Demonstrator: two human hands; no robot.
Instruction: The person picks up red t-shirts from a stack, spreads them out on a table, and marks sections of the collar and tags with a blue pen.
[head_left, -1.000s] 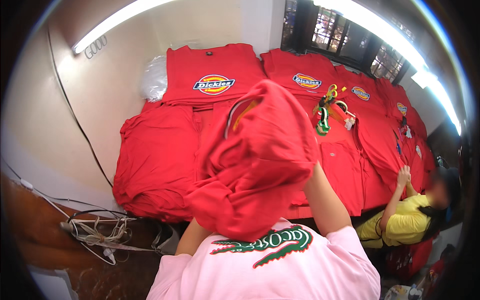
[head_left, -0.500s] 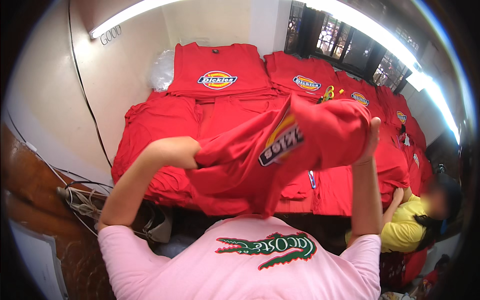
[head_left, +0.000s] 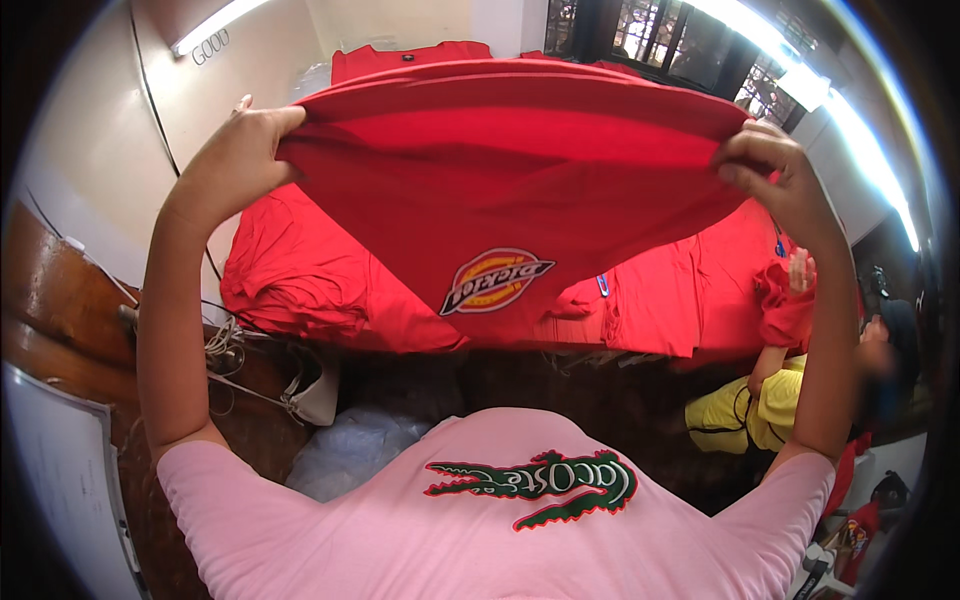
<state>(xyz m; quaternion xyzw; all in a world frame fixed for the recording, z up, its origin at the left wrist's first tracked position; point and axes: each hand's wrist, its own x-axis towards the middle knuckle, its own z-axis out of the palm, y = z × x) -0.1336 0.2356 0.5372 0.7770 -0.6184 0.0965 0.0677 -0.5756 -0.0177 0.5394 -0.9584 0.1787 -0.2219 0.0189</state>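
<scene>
A red T-shirt (head_left: 530,190) with an oval blue, yellow and white printed badge is stretched wide in the air before me. My left hand (head_left: 245,150) grips one end of its edge. At the other end of that edge, the fingers of my right hand (head_left: 768,165) are closed on the cloth. The shirt sags between them, its badge hanging low and tilted. Behind and below it lie stacks of red shirts (head_left: 290,270) on the table, partly hidden by the raised cloth.
At the right, a co-worker in a yellow top (head_left: 775,405) has raised hands, with red cloth beside them. Under the table are a bluish plastic bag (head_left: 355,450) and a pale object (head_left: 318,395) among cables. A whiteboard-like panel (head_left: 70,480) stands at lower left. Barred windows are at the back.
Both my hands have risen and moved apart, opening the bunched shirt into a wide stretch. The co-worker's hands have come up from the table.
</scene>
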